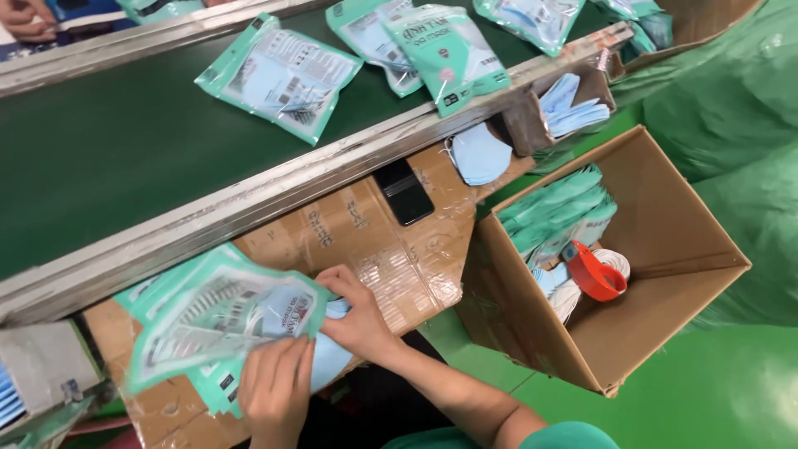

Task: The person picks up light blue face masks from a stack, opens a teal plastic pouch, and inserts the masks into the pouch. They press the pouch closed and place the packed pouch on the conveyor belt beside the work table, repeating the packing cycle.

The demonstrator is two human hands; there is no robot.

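My left hand [274,391] grips the lower edge of a teal and clear mask pouch [224,320], which lies on top of more pouches of the same kind. A light blue face mask [332,359] sticks out at the pouch's open right end. My right hand [359,320] pinches this mask at the mouth of the pouch. Both hands rest over a taped cardboard work surface [391,241] just below the rail of a dark green conveyor belt [125,141].
Filled pouches [283,75] [449,54] lie on the belt. A black phone [405,193] and a loose blue mask [480,154] sit on the cardboard. An open carton [665,241] holds teal pouches [557,212] and a red tape dispenser [594,273]. Another person's hand [25,18] shows across the belt.
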